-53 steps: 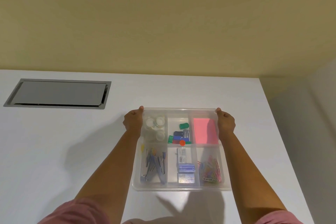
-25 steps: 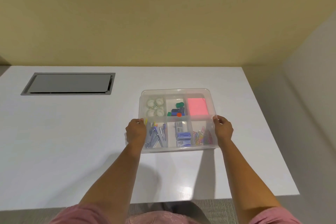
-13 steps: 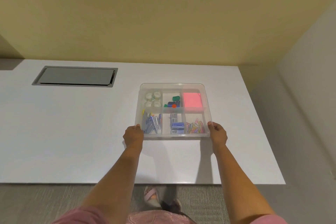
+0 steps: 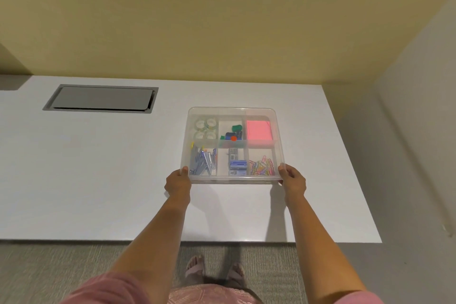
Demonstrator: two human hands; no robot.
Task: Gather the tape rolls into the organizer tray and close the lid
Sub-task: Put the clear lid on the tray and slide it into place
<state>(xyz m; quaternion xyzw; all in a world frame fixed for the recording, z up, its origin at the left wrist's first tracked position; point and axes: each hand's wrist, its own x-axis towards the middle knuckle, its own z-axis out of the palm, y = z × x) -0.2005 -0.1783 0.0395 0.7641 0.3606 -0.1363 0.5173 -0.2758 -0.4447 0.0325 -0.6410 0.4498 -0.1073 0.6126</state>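
Observation:
A clear plastic organizer tray (image 4: 233, 110) with its transparent lid on rests on the white table. Several tape rolls (image 4: 205, 127) lie in its far left compartment. The other compartments hold small clips, a pink note pad (image 4: 258, 130), staplers, staple boxes and coloured paper clips. My left hand (image 4: 178, 182) grips the tray's near left corner, thumb on the lid. At the near right corner my right hand (image 4: 292, 179) grips in the same way.
A grey cable hatch (image 4: 101, 99) is set into the white table (image 4: 98, 168) at the far left. A yellow wall rises behind the table and a grey partition stands on the right. The table's near edge runs above grey carpet, where my feet show.
My hands have slid from the tray's far corners along its sides to the near corners. The view has pulled back from the table; the tray stays in place.

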